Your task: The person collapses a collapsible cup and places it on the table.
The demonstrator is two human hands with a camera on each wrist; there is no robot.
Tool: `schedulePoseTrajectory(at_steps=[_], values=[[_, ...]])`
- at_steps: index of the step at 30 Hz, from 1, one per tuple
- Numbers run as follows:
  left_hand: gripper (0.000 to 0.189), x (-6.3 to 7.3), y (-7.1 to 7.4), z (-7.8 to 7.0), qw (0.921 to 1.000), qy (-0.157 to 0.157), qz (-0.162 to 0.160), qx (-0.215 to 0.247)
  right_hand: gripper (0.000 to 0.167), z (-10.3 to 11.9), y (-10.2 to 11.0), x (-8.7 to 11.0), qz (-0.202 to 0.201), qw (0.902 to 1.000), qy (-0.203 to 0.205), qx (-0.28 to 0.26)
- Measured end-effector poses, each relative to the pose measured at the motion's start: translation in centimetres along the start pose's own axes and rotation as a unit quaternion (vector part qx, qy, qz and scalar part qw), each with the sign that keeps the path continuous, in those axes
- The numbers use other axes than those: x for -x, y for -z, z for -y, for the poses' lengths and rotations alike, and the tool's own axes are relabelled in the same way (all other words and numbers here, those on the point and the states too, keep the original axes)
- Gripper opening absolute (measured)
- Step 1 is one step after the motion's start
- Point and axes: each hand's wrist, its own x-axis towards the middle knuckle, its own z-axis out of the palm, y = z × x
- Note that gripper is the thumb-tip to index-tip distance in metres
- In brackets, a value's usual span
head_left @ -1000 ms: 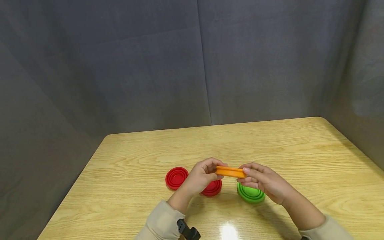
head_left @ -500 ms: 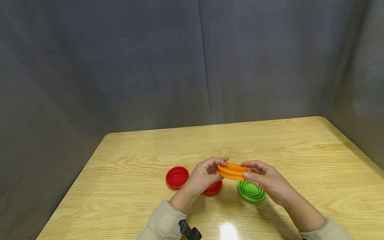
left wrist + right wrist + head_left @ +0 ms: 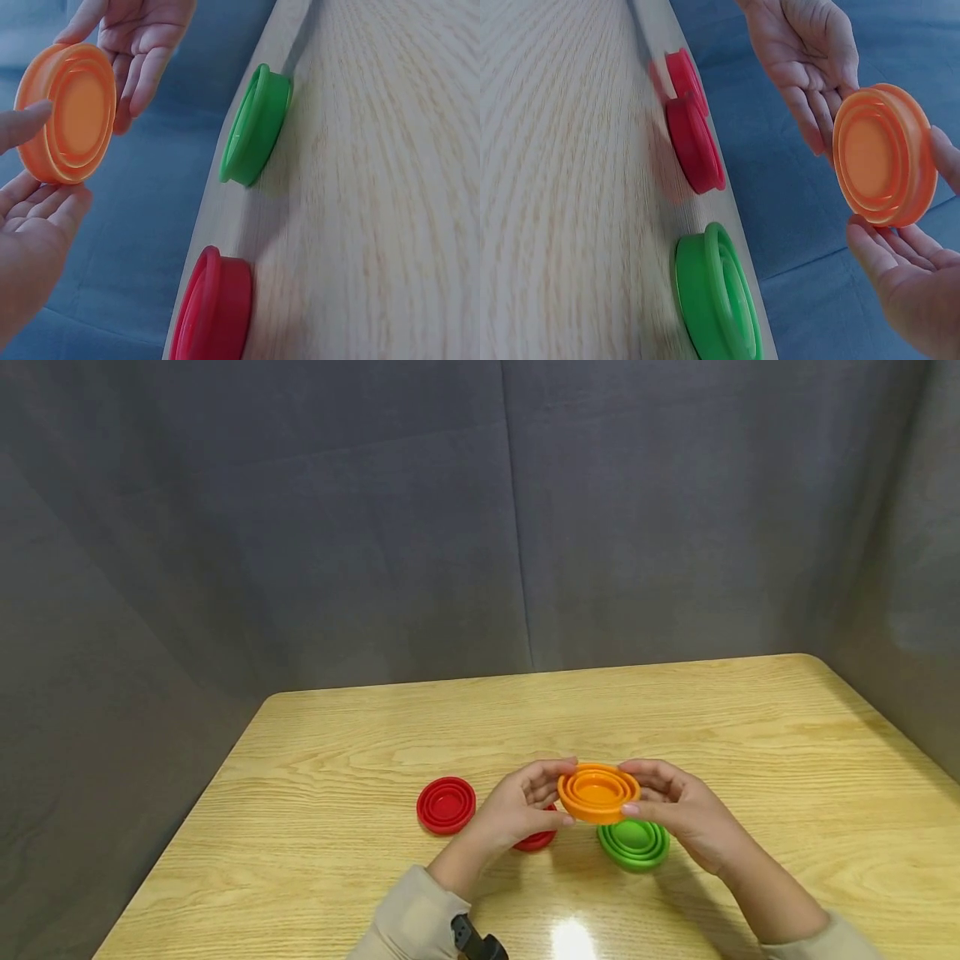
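An orange collapsible cup (image 3: 597, 791), folded flat into concentric rings, is held above the table between both hands. My left hand (image 3: 517, 810) grips its left rim, with the thumb on the near side and the fingers at the far side. On the opposite rim, my right hand (image 3: 693, 818) pinches it in a similar way. Its ringed hollow tilts towards the head camera. Behind and below it sits a green collapsible cup (image 3: 634, 842), also flat. One red cup (image 3: 446, 805) lies left of my left hand; a second red cup (image 3: 537, 841) is partly hidden by that hand.
The cups stand on a light wood-grain table (image 3: 337, 777). A grey cloth curtain (image 3: 375, 527) hangs behind the table and along its sides. A black strap (image 3: 476, 939) is on the left sleeve's cuff.
The orange cup has turned from edge-on to showing its ringed inside to the head camera. Both hands have moved slightly right with it. The red and green cups stay put.
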Motion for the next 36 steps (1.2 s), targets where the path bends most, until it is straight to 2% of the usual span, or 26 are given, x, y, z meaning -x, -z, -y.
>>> schedulePoseTrajectory(at_steps=[4,15,20,27,33,36], values=[[0.055,-0.1,-0.2,0.3,1.0000,-0.001,-0.003,-0.004,0.038,-0.2,0.4,0.1,0.015,0.9998,0.012,-0.001],[0.054,-0.4,-0.8,0.5,0.9991,0.010,-0.041,-0.002,0.040,-0.4,1.1,0.1,0.015,0.9998,0.014,0.007],[0.054,-0.6,-1.2,0.6,0.9989,0.018,-0.042,-0.013,0.045,-0.5,1.6,0.2,0.015,0.9985,0.011,0.051],[0.053,-1.3,-1.9,0.8,0.9982,0.007,-0.032,-0.050,0.054,0.0,2.8,0.4,0.020,0.9937,-0.007,0.110],[0.053,-2.3,-2.6,1.3,0.9970,0.019,-0.030,-0.069,0.055,0.2,3.9,0.7,0.018,0.9911,-0.011,0.132],[0.053,-2.9,-3.0,1.6,0.9965,0.015,-0.030,-0.076,0.053,0.2,4.5,0.8,0.021,0.9905,-0.006,0.136]])
